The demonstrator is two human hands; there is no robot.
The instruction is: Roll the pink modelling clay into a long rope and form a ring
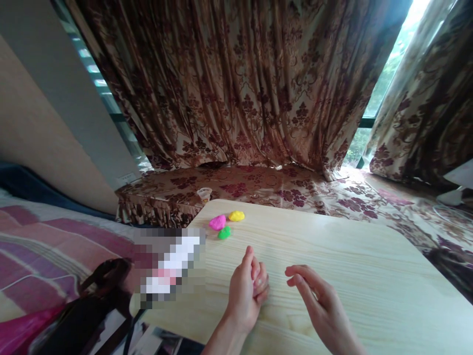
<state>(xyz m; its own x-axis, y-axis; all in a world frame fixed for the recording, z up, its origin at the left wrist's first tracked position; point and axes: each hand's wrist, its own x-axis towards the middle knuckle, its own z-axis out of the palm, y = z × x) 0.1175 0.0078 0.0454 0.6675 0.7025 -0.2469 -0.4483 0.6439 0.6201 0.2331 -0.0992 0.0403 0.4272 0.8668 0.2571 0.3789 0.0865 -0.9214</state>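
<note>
L. hand (249,288): positioned over the near part of the table (351,261), left of ctr. Fingers curled inward toward the palm, thumb extended upward along the top. Palm interior hidden – cannot tell whether anything is held.

R. hand (318,301): positioned to the right of the L. hand, well clear of it. Fingers extended w/ a slight bend, gap visible betw. thumb & index finger; no item seen in the grasp.

Lumps, qty. 3, located at the far-left corner area of the table, beyond the L. hand:
1. Pink lump (218,223) – leftmost.
2. Yellow lump (236,216): just right of pink, narrow gap betw. them.
3. Green lump (224,232): nearest the hands, at the lower right of pink; contact w/ pink cannot be confirmed.

Surroundings: clear cup (204,194) just past the far-left table corner, near a floral cover (258,185). Matching curtain (236,88) hangs behind. Striped bedding (40,246) at far left. Pixelated patch (173,266) overlaps the left table edge; contents unidentifiable.
</note>
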